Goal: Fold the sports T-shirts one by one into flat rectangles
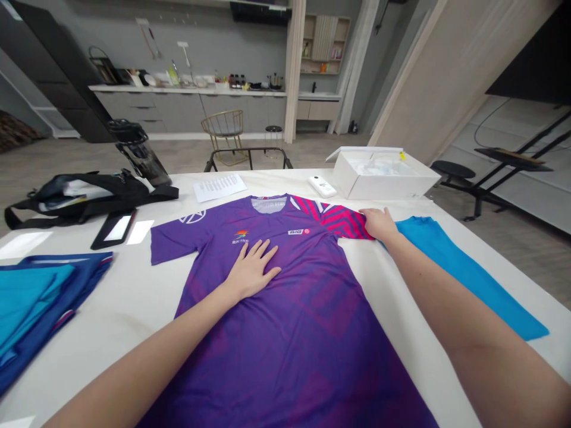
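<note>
A purple T-shirt (285, 321) lies spread front side up on the white table, its collar toward the far edge. My left hand (253, 268) rests flat on its chest with the fingers spread, just below a small colored logo. At the pink striped sleeve on the right, my right hand (378, 223) has its fingers closed on the sleeve's end. Part of that sleeve edge is hidden by the hand. A blue folded cloth (468, 273) lies beside my right forearm.
Folded blue garments (40, 303) lie at the left. Behind them are a dark phone (113, 229), a black bag (84, 196) and a dark bottle (143, 154). A printed sheet (220, 186), a white device (322, 186) and an open white box (383, 175) stand along the far edge.
</note>
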{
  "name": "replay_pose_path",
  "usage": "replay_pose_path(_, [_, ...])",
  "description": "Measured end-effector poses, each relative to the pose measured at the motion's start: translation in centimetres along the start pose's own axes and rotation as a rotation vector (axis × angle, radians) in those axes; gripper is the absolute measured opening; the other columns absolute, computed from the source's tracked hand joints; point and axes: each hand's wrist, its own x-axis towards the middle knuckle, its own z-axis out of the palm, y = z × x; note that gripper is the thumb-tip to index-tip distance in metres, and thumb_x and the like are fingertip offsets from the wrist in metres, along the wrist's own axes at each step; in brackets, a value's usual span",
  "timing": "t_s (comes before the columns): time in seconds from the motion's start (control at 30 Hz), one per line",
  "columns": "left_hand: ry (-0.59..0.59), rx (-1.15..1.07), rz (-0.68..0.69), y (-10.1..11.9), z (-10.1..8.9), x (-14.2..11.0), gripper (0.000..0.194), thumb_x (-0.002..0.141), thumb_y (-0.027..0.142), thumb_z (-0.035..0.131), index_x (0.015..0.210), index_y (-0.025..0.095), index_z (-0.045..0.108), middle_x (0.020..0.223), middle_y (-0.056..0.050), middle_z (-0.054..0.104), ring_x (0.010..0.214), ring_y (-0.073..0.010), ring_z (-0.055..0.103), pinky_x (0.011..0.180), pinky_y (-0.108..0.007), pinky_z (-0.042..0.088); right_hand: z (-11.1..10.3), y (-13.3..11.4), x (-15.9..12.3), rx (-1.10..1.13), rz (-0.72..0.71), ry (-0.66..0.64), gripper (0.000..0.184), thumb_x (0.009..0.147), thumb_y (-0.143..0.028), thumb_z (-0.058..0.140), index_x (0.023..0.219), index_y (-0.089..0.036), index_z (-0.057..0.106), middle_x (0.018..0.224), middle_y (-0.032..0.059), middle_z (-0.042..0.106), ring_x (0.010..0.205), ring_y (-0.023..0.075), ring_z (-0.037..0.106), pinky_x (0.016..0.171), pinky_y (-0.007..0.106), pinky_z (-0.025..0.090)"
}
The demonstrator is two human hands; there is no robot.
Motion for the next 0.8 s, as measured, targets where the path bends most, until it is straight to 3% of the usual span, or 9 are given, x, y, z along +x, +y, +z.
replay_pose_path(0.13, [0.073, -0.01, -0.033, -0.2, -1.0, 4.8, 0.046, 0.104, 0.045, 0.04, 0.143, 0.025, 0.055, 0.148, -0.01, 0.056, 0.134, -0.0274, 0.053, 0.115, -0.047, 0.039, 0.3, -0.8, 0.7, -0.016, 0.168, -0.014, 0.043, 0.098, -0.021, 0.037, 0.127, -0.012, 0.068, 0.12, 0.0195, 0.071, 0.118, 0.0325, 0.06, 0.114, 0.069, 0.021])
replay_pose_path(0.27, [0.092, -0.044, -0.037, -0.1, -1.5, 14.2, 0.038, 0.102, 0.034, 0.045, 0.135, 0.022, 0.059, 0.134, -0.012, 0.064, 0.125, -0.0284, 0.057, 0.105, -0.044, 0.045, 0.7, -0.6, 1.3, -0.038, 0.119, 0.03, 0.039, 0.1, -0.022, 0.037, 0.12, -0.013, 0.069, 0.122, 0.0194, 0.069, 0.127, 0.0348, 0.052, 0.111, 0.079, 0.01])
replay_pose_path(0.37, [0.078, -0.077, -0.033, 1.1, -0.7, 21.6, 0.037, 0.101, 0.033, 0.047, 0.133, 0.021, 0.06, 0.134, -0.014, 0.062, 0.126, -0.0299, 0.055, 0.105, -0.046, 0.045, 0.5, -0.4, 1.8, -0.016, 0.083, 0.009, 0.035, 0.099, -0.025, 0.041, 0.114, -0.014, 0.071, 0.119, 0.0195, 0.07, 0.124, 0.0364, 0.051, 0.109, 0.08, 0.012])
replay_pose_path(0.43, [0.041, -0.084, -0.011, 2.4, 0.2, 25.5, 0.038, 0.101, 0.034, 0.046, 0.135, 0.022, 0.059, 0.138, -0.013, 0.06, 0.129, -0.0305, 0.054, 0.108, -0.048, 0.042, 0.2, -0.3, 2.3, 0.029, 0.046, -0.004, 0.029, 0.097, -0.028, 0.047, 0.106, -0.016, 0.072, 0.118, 0.0192, 0.069, 0.121, 0.0364, 0.053, 0.109, 0.075, 0.021])
replay_pose_path(0.5, [-0.026, -0.086, 0.042, 3.6, 1.1, 28.5, 0.042, 0.099, 0.035, 0.048, 0.139, 0.025, 0.056, 0.145, -0.011, 0.057, 0.134, -0.0305, 0.051, 0.112, -0.051, 0.037, -0.3, 0.1, 2.6, 0.115, 0.008, -0.005, 0.02, 0.091, -0.027, 0.055, 0.099, -0.017, 0.071, 0.11, 0.0166, 0.07, 0.112, 0.0327, 0.057, 0.105, 0.059, 0.037])
replay_pose_path(0.57, [-0.109, -0.096, 0.095, 4.5, 1.7, 30.5, 0.05, 0.096, 0.038, 0.053, 0.144, 0.026, 0.052, 0.15, -0.011, 0.054, 0.137, -0.0308, 0.048, 0.114, -0.053, 0.034, -0.8, 0.5, 2.7, 0.234, -0.03, 0.027, 0.012, 0.085, -0.024, 0.059, 0.091, -0.019, 0.067, 0.095, 0.0111, 0.07, 0.095, 0.0263, 0.06, 0.091, 0.041, 0.045])
replay_pose_path(0.67, [-0.188, -0.14, 0.115, 5.0, 2.1, 32.3, 0.061, 0.088, 0.038, 0.059, 0.147, 0.027, 0.05, 0.141, -0.009, 0.061, 0.132, -0.0309, 0.053, 0.113, -0.052, 0.035, -1.4, 1.2, 2.6, 0.43, -0.066, 0.128, 0.006, 0.078, -0.021, 0.059, 0.084, -0.021, 0.06, 0.077, 0.0027, 0.063, 0.076, 0.0195, 0.056, 0.072, 0.029, 0.041])
replay_pose_path(0.73, [-0.181, -0.165, 0.096, 5.2, 2.2, 32.9, 0.061, 0.084, 0.033, 0.058, 0.144, 0.027, 0.054, 0.134, -0.008, 0.065, 0.127, -0.0306, 0.055, 0.11, -0.051, 0.037, -1.8, 1.6, 2.7, 0.569, -0.065, 0.152, 0.015, 0.073, -0.018, 0.061, 0.088, -0.021, 0.058, 0.075, -0.0003, 0.06, 0.072, 0.0174, 0.053, 0.067, 0.027, 0.039])
replay_pose_path(0.8, [-0.168, -0.155, 0.072, 5.3, 2.3, 33.3, 0.057, 0.084, 0.03, 0.056, 0.14, 0.027, 0.058, 0.136, -0.009, 0.063, 0.128, -0.0315, 0.054, 0.11, -0.052, 0.038, -2.0, 1.8, 3.1, 0.727, -0.019, 0.082, 0.034, 0.07, -0.016, 0.064, 0.103, -0.021, 0.058, 0.078, -0.0022, 0.059, 0.069, 0.0157, 0.053, 0.062, 0.025, 0.039])
